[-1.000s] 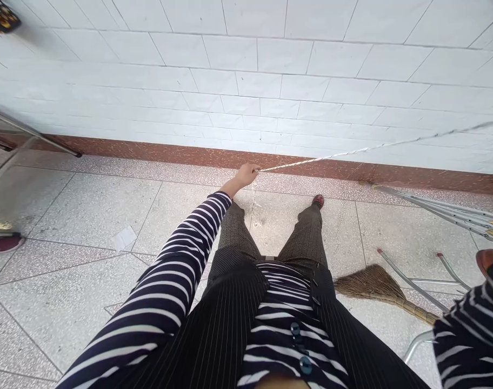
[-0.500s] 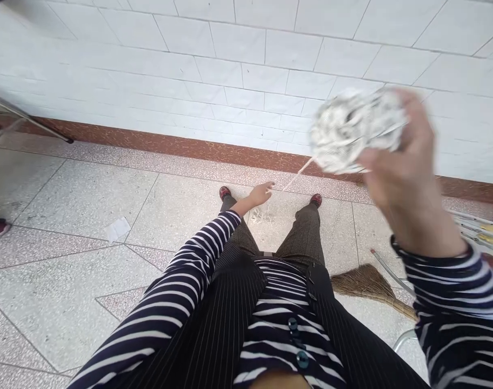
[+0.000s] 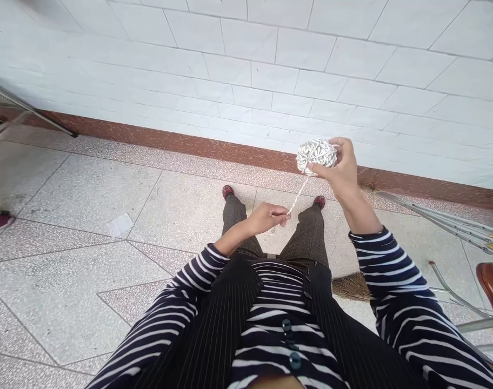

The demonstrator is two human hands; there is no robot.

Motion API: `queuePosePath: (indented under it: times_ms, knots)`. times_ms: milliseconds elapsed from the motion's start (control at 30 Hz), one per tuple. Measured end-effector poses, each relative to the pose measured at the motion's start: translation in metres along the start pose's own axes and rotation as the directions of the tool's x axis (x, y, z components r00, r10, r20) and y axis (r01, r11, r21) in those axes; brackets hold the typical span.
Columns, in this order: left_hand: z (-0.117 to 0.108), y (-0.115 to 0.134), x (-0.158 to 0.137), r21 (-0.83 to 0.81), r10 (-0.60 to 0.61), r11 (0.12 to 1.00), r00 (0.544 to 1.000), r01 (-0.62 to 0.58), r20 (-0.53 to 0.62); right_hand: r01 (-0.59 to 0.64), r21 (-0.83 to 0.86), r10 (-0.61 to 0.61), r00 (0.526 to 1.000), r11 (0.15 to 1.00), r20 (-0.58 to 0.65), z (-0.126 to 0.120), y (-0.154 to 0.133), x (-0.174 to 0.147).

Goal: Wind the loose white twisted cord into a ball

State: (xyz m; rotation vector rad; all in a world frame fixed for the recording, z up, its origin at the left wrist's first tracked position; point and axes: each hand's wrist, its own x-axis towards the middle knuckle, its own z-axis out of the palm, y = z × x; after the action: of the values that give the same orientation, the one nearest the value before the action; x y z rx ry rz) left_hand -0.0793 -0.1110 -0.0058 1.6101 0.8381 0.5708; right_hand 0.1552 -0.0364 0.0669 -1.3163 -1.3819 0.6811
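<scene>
Ball of string, white, dark-flecked, tightly wound

Seated person seen from above, striped sleeves extended. The right hand grips a ball of white cord held up before the tiled wall; one strand runs taut — down and leftward — to the left hand, pinched closed on it. A broom lies on the floor beside the right leg.

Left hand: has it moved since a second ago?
Yes. The left hand has drawn back from the red skirting strip toward the body and now pinches the cord below the ball of cord in the right hand.
</scene>
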Motion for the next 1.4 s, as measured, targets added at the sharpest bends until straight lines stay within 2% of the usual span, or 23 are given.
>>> queuePosePath:
  times_ms: [67, 100, 200, 300, 400, 500, 600, 733, 900, 1067, 1200, 1400]
  knots:
    - [-0.010, 0.009, -0.008, 0.111, 0.018, 0.994, 1.000, -0.020, 0.021, -0.212, -0.025, 0.211, 0.977, 0.977, -0.035, 0.002, 0.025, -0.006]
    - [-0.015, 0.014, -0.010, 0.168, 0.033, 0.985, 0.999, -0.037, 0.023, -0.281, -0.039, 0.279, 0.959, 0.959, -0.048, 0.004, 0.036, -0.011]
    - [-0.028, 0.027, -0.004, 0.332, 0.084, 0.939, 0.996, -0.085, 0.017, -0.358, -0.089, 0.359, 0.933, 0.930, 0.002, 0.015, 0.060, -0.036]
    - [-0.038, 0.030, 0.015, 0.454, 0.130, 0.883, 0.991, -0.120, 0.009, -0.415, -0.055, 0.418, 0.899, 0.908, 0.132, 0.026, 0.073, -0.066]
    - [-0.043, 0.021, 0.036, 0.560, 0.178, 0.818, 0.983, -0.129, -0.035, -0.544, 0.040, 0.501, 0.797, 0.838, 0.337, 0.029, 0.078, -0.091]
    - [-0.041, 0.007, 0.050, 0.595, 0.238, 0.780, 0.971, -0.194, 0.006, -0.670, 0.152, 0.517, 0.679, 0.727, 0.520, 0.025, 0.079, -0.108]
    - [-0.029, -0.008, 0.054, 0.574, 0.280, 0.775, 0.958, -0.265, 0.063, -0.734, 0.260, 0.484, 0.629, 0.628, 0.608, 0.020, 0.078, -0.123]
    - [-0.014, -0.028, 0.047, 0.565, 0.225, 0.802, 0.974, -0.194, 0.015, -0.759, 0.364, 0.459, 0.628, 0.540, 0.628, 0.020, 0.080, -0.142]
    - [-0.006, -0.047, 0.032, 0.505, 0.079, 0.862, 0.996, -0.049, -0.039, -0.745, 0.444, 0.410, 0.653, 0.498, 0.637, 0.018, 0.075, -0.160]
    - [0.008, -0.055, 0.024, 0.351, 0.059, 0.936, 0.998, -0.043, -0.035, -0.718, 0.476, 0.385, 0.684, 0.508, 0.619, 0.015, 0.068, -0.168]
    - [0.018, -0.061, 0.022, 0.186, 0.023, 0.982, 0.999, -0.018, -0.025, -0.701, 0.440, 0.379, 0.690, 0.561, 0.616, 0.012, 0.069, -0.173]
    - [0.022, -0.061, 0.024, 0.171, -0.024, 0.985, 0.998, 0.035, -0.062, -0.717, 0.408, 0.389, 0.668, 0.565, 0.634, 0.007, 0.068, -0.172]
